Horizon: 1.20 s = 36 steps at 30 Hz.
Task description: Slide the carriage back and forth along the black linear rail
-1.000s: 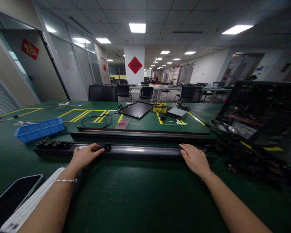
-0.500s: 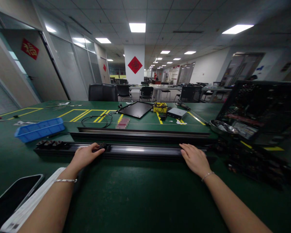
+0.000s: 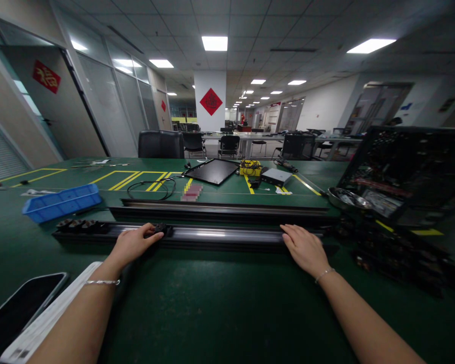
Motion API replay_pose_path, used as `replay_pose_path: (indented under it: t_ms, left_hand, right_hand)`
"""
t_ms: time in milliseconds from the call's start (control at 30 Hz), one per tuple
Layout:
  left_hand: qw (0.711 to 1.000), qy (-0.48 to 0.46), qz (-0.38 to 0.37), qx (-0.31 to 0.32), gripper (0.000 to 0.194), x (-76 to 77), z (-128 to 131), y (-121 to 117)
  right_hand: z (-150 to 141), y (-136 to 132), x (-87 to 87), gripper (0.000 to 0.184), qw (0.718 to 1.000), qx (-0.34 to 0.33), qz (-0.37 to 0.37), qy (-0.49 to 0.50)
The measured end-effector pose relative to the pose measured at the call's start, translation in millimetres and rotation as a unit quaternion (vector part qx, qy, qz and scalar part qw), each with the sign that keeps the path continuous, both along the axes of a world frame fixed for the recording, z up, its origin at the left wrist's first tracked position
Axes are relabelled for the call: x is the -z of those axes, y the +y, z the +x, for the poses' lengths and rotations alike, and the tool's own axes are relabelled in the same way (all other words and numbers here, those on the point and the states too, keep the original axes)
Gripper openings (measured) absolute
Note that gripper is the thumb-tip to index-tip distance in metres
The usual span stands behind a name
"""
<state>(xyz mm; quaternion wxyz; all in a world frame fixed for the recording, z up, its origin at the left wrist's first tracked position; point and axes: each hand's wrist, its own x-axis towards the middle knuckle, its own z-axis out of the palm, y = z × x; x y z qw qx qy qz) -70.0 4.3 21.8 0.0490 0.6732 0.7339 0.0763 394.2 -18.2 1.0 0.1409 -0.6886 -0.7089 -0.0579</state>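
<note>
The left hand (image 3: 133, 246) and the right hand (image 3: 305, 248) lie palm-down, lightly curled, well apart.

Green anti-static workbench (image 3: 220, 308) w/ yellow tape lines carries 2 long black alu extrusion rails (image 3: 220, 235) side by side across the middle, the far rail (image 3: 223, 210) just behind the near one. Past them, L to R: blue plastic parts tray (image 3: 61, 203), coiled black cable (image 3: 151, 188), flat black panel (image 3: 212, 171), yellow box of wires (image 3: 250, 168), silver-white box (image 3: 276, 176). On the right, steel bowl (image 3: 347, 198), black mesh-sided case (image 3: 402, 172), and dark parts heap (image 3: 394, 253) nearer in; near left, black smartphone (image 3: 18, 316) beside white strip (image 3: 49, 313).
</note>
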Motion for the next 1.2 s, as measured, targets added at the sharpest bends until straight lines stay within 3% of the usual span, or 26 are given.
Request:
replay_pose_path:
  t_ms: [1200]
  left_hand:
    - [0.999, 0.011, -0.022, 0.022, 0.055, 4.6, -5.0, 2.7]
  right_hand:
    - [1.9, 1.3, 1.9, 0.049, 1.0, 0.0, -0.006, -0.012]
